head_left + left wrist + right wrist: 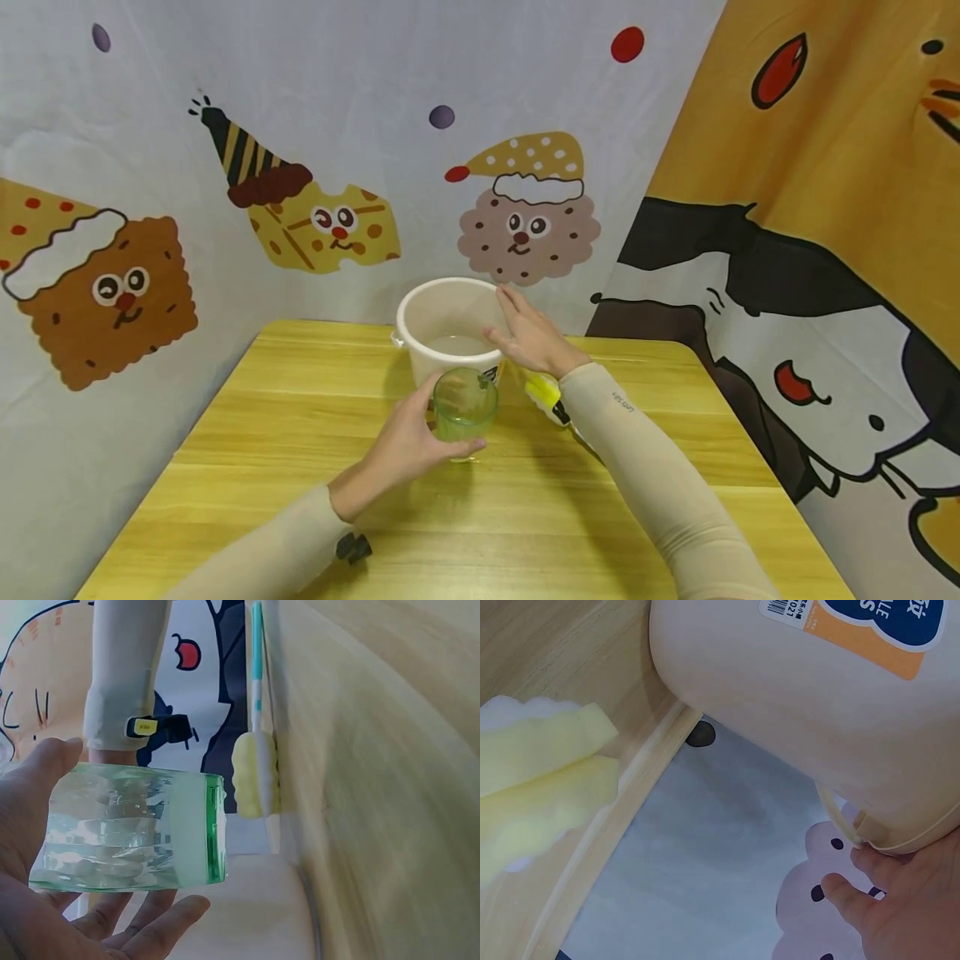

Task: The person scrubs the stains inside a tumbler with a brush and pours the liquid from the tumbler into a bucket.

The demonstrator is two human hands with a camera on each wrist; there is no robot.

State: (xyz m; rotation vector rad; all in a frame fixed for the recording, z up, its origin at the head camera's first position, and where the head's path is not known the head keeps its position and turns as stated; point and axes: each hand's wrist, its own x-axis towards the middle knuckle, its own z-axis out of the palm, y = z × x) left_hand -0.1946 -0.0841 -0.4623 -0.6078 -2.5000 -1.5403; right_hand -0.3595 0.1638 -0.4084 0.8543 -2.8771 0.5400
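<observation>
My left hand point(408, 433) holds a clear green glass point(465, 404) in front of the bucket, thumb on the near side and fingers on the other. In the left wrist view, the glass point(127, 829) shows drops on its wall, and the thumb and fingers lie along opposite sides. My right hand point(536, 333) grips the right rim of a white plastic bucket point(442, 292), with the thumb inside and the fingers outside. A little liquid shows at the bucket's bottom. In the right wrist view, the fingers point(847, 896) are at the rim near the bucket's handle point(836, 814).
A bottle brush with a yellow and white sponge head point(542, 390) lies on the wooden table point(300, 467) right of the bucket, partly behind my right forearm. A printed cloth point(360, 75) hangs close behind the table and along its right side.
</observation>
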